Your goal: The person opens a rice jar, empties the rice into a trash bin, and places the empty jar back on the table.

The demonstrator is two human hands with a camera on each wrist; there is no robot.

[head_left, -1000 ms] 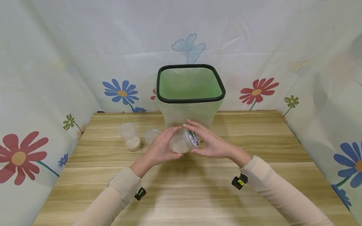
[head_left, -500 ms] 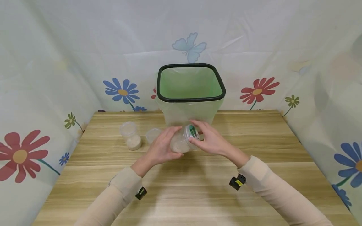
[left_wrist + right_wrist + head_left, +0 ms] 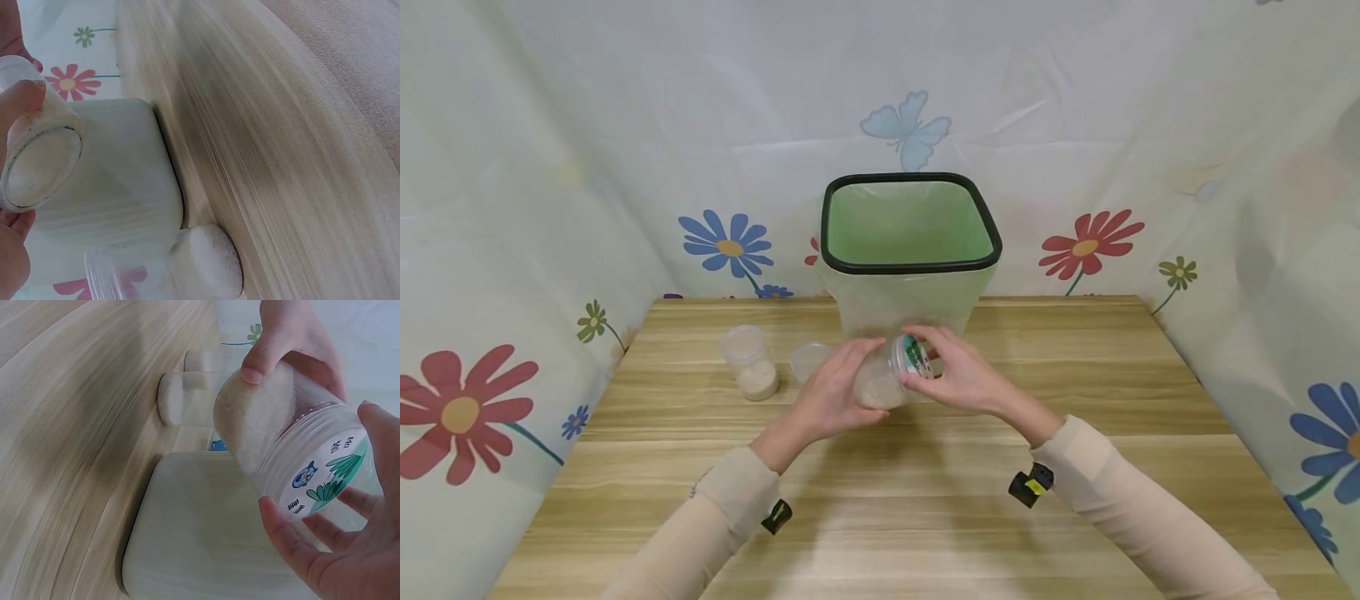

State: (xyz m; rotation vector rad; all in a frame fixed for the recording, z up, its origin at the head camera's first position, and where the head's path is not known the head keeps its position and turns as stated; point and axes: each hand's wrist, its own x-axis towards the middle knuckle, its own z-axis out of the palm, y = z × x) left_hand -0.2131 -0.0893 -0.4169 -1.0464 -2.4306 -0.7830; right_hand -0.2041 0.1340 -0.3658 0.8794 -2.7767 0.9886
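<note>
A clear plastic jar (image 3: 877,380) is held tilted above the table, its lid end toward the right. Pale, rice-like grains (image 3: 265,403) lie inside near its base. My left hand (image 3: 829,390) grips the jar's body, thumb on the near side. With thumb and fingers my right hand (image 3: 958,371) holds the rim of the lid (image 3: 328,472), which bears a green and white printed label. On the table to the left stands a second clear jar (image 3: 751,367), part filled with similar grains. Another clear jar (image 3: 808,360) is partly hidden behind my left hand.
A pale green waste bin (image 3: 910,292) with a black rim stands just behind the held jar. The wooden table (image 3: 895,517) reaches a floral curtain (image 3: 1045,125) at the back and sides.
My right hand has shifted its grip on the lid. The lid's label has turned, with its green part now showing at the top. My left hand stays nearly still on the jar.
</note>
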